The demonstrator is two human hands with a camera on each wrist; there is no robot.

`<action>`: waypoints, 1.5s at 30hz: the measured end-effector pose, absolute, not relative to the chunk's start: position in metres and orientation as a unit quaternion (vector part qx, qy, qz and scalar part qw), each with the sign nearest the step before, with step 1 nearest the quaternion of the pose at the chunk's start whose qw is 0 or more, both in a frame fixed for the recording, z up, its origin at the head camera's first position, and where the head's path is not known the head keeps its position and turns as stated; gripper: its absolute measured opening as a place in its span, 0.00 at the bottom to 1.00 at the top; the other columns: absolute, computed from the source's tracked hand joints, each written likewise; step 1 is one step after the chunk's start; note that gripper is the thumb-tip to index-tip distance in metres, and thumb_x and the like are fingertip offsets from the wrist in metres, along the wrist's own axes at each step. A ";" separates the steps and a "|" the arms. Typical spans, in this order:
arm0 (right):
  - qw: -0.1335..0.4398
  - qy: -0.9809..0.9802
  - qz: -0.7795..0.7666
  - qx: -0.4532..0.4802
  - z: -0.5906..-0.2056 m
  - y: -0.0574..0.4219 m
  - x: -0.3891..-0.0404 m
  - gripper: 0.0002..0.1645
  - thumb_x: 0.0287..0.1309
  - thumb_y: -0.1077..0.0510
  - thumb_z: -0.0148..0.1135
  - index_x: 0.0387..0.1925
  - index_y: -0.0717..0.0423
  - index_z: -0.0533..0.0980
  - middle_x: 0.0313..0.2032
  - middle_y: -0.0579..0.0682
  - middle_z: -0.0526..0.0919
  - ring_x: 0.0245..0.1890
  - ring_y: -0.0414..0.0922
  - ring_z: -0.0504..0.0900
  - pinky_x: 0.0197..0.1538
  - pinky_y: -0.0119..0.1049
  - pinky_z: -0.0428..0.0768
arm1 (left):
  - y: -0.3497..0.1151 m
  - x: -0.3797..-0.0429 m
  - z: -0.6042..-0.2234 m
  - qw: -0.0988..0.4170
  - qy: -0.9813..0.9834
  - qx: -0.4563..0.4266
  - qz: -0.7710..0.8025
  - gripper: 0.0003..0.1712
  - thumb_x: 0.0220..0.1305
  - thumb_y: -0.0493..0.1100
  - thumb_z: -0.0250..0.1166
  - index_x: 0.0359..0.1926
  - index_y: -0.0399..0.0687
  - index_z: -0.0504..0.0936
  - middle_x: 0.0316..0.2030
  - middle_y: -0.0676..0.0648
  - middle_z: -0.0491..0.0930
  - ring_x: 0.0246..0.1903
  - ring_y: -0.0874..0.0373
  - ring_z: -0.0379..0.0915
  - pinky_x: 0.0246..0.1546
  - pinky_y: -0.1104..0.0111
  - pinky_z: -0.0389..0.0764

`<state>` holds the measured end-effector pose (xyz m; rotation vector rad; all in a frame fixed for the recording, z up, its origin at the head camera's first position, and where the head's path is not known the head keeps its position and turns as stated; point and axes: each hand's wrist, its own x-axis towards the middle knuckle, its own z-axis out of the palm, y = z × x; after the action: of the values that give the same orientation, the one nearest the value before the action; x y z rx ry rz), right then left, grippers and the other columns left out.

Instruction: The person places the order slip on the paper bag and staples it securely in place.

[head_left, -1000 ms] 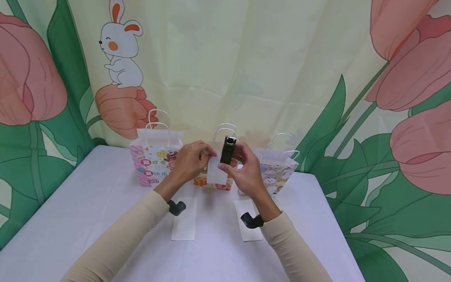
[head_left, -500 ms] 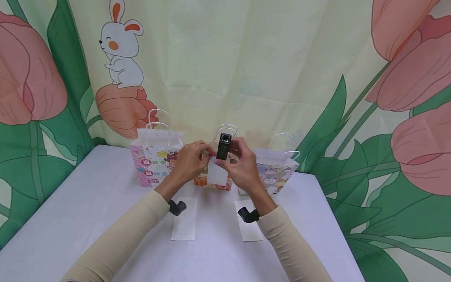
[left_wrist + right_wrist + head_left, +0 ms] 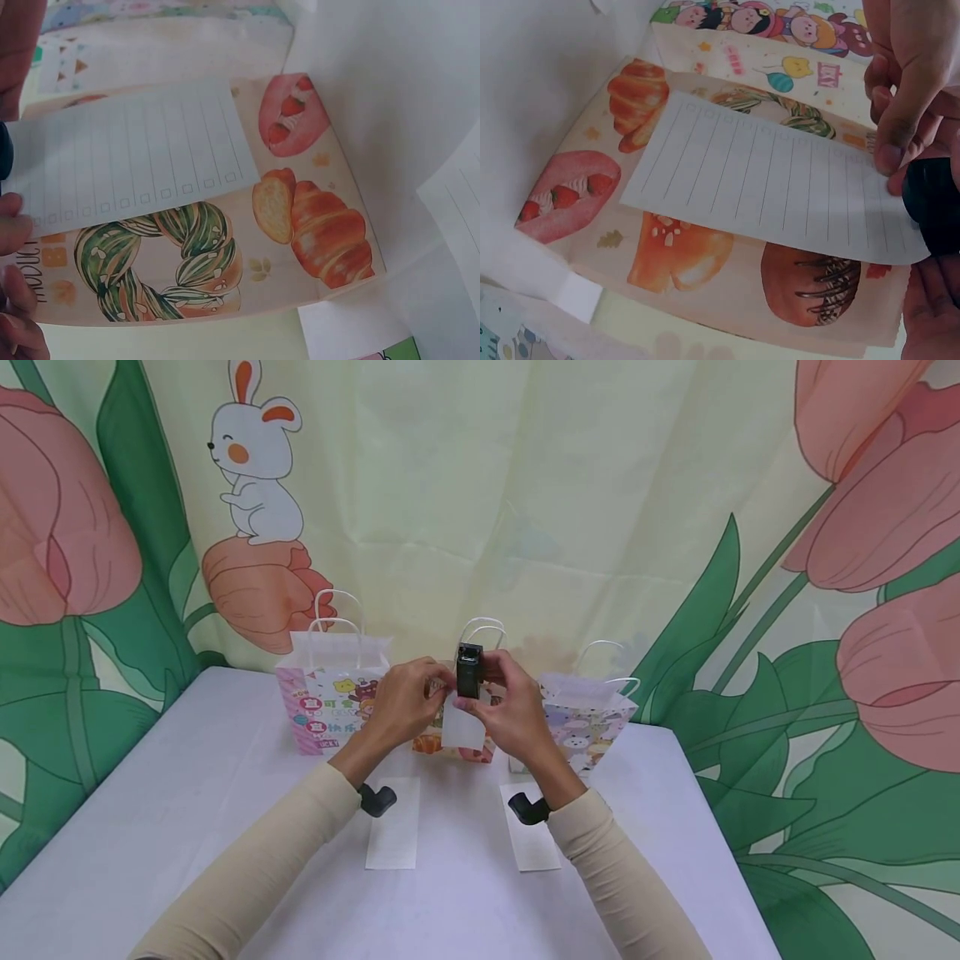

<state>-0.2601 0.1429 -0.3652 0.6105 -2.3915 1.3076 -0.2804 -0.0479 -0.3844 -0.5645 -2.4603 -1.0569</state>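
Extends a left sleeve (image 3: 255,868) and a right sleeve (image 3: 622,877), both beige, from the lower edge of the frame over a white-covered table (image 3: 457,910). Has a left slip (image 3: 393,839) and a right slip (image 3: 532,847) lying flat on the table, below the center of the frame and well apart, each partly hidden by a black wrist device (image 3: 528,810).

In mid-frame, holds a black tool (image 3: 469,672) roughly upright between the thumb and fingers of the right grip (image 3: 513,706). Pinches narrowly with the left grip (image 3: 408,700) near the top end of a lined sheet (image 3: 462,728), just beside the tool; cannot tell whether also pinching the bag's rim there. Has the lined sheet in front of the middle bag (image 3: 172,262), ruled with a small box on each line and set against pastry pictures.

Has a pink-edged bag (image 3: 326,714) left of center and a pale bag (image 3: 585,727) right of center, both with white handles. At the back, faces a cream curtain (image 3: 570,510), printed with a white rabbit at upper left and pink tulips along both sides.
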 end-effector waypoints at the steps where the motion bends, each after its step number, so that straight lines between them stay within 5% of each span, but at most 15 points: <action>1: 0.172 -0.846 0.456 0.216 -0.365 0.143 -0.261 0.37 0.54 0.57 0.82 0.64 0.51 0.74 0.58 0.52 0.85 0.58 0.51 0.88 0.64 0.48 0.83 | -0.048 -0.281 -0.384 0.201 -0.880 -0.203 -0.378 0.06 0.70 0.40 0.72 0.45 0.49 0.93 0.45 0.48 0.91 0.37 0.52 0.84 0.41 0.60 0.88; 32: 0.105 -0.866 0.426 0.241 -0.365 0.156 -0.273 0.34 0.60 0.61 0.77 0.64 0.56 0.72 0.52 0.56 0.87 0.55 0.53 0.84 0.57 0.53 0.86 | -0.050 -0.283 -0.384 0.212 -0.870 -0.226 -0.384 0.05 0.69 0.39 0.73 0.43 0.50 0.93 0.43 0.48 0.92 0.32 0.54 0.80 0.35 0.64 0.82; 45: 0.175 -0.850 0.446 0.221 -0.376 0.148 -0.271 0.33 0.54 0.65 0.80 0.60 0.61 0.75 0.45 0.59 0.89 0.46 0.53 0.86 0.44 0.43 0.85 | -0.049 -0.282 -0.384 0.206 -0.874 -0.224 -0.378 0.05 0.68 0.38 0.73 0.41 0.51 0.93 0.41 0.49 0.92 0.33 0.54 0.82 0.34 0.64 0.81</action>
<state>-0.2709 0.1484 -0.3756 0.6271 -2.4083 1.2628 -0.2817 -0.0490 -0.3836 -0.6228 -2.4362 -1.0529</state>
